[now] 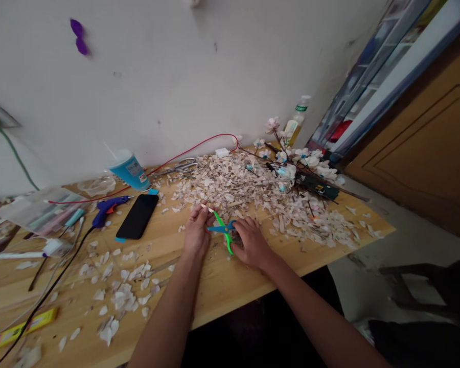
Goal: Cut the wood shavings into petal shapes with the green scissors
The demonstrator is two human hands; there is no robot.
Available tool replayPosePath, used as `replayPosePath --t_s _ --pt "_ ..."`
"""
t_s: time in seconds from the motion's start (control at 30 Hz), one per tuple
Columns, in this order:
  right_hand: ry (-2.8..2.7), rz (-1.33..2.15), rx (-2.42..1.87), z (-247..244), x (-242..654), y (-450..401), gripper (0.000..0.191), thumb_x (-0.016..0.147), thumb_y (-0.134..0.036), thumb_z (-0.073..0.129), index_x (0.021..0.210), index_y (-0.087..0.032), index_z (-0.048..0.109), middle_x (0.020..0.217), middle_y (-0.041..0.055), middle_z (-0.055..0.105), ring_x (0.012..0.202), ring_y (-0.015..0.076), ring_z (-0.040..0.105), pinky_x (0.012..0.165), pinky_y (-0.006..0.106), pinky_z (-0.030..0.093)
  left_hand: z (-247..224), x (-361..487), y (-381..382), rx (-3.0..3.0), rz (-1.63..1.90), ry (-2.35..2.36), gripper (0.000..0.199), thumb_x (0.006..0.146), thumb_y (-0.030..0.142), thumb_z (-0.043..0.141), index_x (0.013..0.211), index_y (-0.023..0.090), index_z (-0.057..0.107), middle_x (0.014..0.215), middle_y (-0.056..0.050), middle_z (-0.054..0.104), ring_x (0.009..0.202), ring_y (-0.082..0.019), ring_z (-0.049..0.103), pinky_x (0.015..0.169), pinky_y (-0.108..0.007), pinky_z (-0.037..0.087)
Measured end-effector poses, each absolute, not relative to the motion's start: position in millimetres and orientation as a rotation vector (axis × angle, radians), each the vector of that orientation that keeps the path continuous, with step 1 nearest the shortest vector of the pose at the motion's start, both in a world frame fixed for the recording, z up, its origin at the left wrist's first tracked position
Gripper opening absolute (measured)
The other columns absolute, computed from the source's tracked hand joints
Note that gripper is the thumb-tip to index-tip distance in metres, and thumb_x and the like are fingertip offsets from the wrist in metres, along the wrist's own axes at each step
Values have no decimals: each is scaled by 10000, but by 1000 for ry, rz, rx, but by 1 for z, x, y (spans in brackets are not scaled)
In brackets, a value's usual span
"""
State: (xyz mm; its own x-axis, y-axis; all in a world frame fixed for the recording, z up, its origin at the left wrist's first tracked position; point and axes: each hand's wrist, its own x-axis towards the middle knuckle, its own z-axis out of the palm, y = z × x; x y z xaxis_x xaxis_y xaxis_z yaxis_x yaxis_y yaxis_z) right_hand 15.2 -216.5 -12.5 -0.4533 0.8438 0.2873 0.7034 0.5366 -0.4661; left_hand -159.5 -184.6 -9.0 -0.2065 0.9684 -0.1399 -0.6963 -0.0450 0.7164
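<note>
My right hand (250, 241) grips a pair of green and blue scissors (227, 229) by the handles, and the blades stand apart, pointing left. Close beside them, my left hand (198, 227) pinches a small pale piece (207, 208) between thumb and fingertips, near the tip of the green blade. What kind of piece it is I cannot make out; it is pale like the scraps around it. Beyond both hands spreads a heap of whitish, petal-like scraps (222, 179) on the wooden table (214, 301).
Branches with white blossoms (287, 171) lie at the right, near a bottle (296, 120). To the left are a black phone (137, 217), a blue glue gun (104, 210) with its cord, and a blue cup (128, 168). Metal scissors (184, 166) lie at the back; loose petals (124, 296) lie front left.
</note>
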Motion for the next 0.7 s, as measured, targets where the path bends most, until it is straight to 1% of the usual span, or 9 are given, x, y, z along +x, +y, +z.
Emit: replayPosePath --t_s 0.1,0.2,0.37,0.57,0.7 --pt "-2311 381 -1221 -12 15 -217 324 793 -335 642 1061 -188 535 1047 93 587 1002 284 461 884 415 326 -10 -159 -184 448 1616 790 349 697 233 826 1011 191 681 913 -39 728 869 -159 694 855 -302 513" --pt "-2317 372 -1225 -12 15 -217 297 792 -334 644 1031 -193 538 1031 85 587 998 281 461 875 408 325 -10 -159 -184 454 1610 780 361 692 215 829 1018 193 676 956 -40 733 861 -152 698 847 -292 518" --pt "-2304 372 -1250 -12 14 -216 271 796 -335 634 1008 -199 537 1014 77 592 989 274 464 865 402 322 -9 -158 -186 474 1602 812 500 675 218 845 1130 228 636 1025 -70 746 860 -166 711 848 -311 526" --pt "-2304 387 -1274 -12 15 -215 267 787 -339 625 998 -194 549 1003 83 590 993 273 465 879 407 316 -13 -159 -184 508 1606 839 517 666 236 851 1147 235 659 1091 -73 737 884 -162 706 870 -307 512" --pt "-2289 388 -1262 -13 16 -215 267 797 -341 620 1011 -197 548 985 73 598 975 265 471 867 398 314 -14 -157 -182 520 1632 852 517 634 239 867 1119 238 689 1020 -53 746 962 -174 688 854 -283 503"
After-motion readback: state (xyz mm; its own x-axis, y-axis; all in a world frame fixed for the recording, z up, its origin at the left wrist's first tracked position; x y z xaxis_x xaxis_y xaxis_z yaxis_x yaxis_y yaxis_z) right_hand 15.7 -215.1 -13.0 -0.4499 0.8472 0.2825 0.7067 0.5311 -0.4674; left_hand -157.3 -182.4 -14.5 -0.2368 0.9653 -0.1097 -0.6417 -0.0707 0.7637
